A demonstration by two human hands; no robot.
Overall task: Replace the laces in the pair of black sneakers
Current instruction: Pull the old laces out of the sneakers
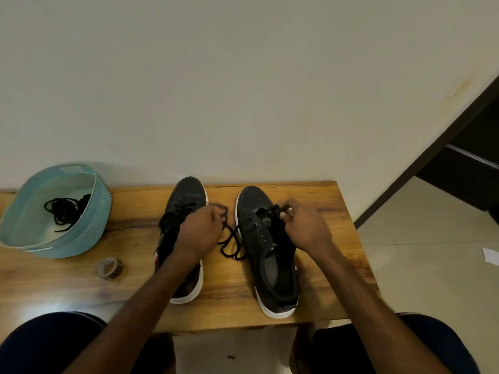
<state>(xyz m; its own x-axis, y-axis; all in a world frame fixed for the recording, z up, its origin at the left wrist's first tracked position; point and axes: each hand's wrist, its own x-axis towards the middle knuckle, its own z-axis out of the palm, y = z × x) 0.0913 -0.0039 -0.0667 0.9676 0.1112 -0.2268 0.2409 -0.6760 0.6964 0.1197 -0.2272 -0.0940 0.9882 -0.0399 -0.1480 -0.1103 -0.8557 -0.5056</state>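
Note:
Two black sneakers with white soles stand side by side on a wooden table (324, 238), toes pointing away from me. The left sneaker (186, 198) is laced, and my left forearm crosses over it. The right sneaker (272, 268) has a black lace (231, 242) only near its toe end, and the loose part trails onto the table between the shoes. My left hand (198, 233) pinches that lace between the shoes. Over the right sneaker's front eyelets, my right hand (303, 228) pinches the lace's other end.
A teal plastic basket (94, 228) at the table's left holds a bundle of black laces (64, 210). A roll of tape (109, 268) lies in front of it. The wall runs behind the table, and tiled floor and a dark doorway lie to the right.

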